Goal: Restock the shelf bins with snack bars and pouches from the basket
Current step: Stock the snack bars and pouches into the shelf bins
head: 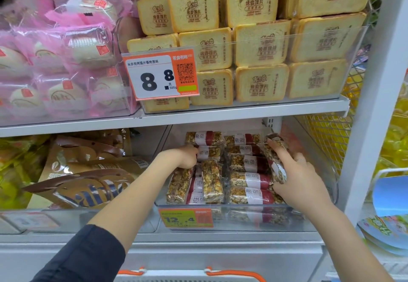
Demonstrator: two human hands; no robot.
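Head view: right hand (297, 179) grips a clear-wrapped nut bar (274, 158), long axis front-to-back; stacked bars lie crosswise just left. Left hand (187, 157) pinches another bar (208, 152).

One head-worn camera looks forward and slightly down, close to a clear bin (242, 206) of snack bars on the lower shelf. Above the bin sits another shelf; below it, a basket rim (189, 274) crosses the frame's bottom edge.
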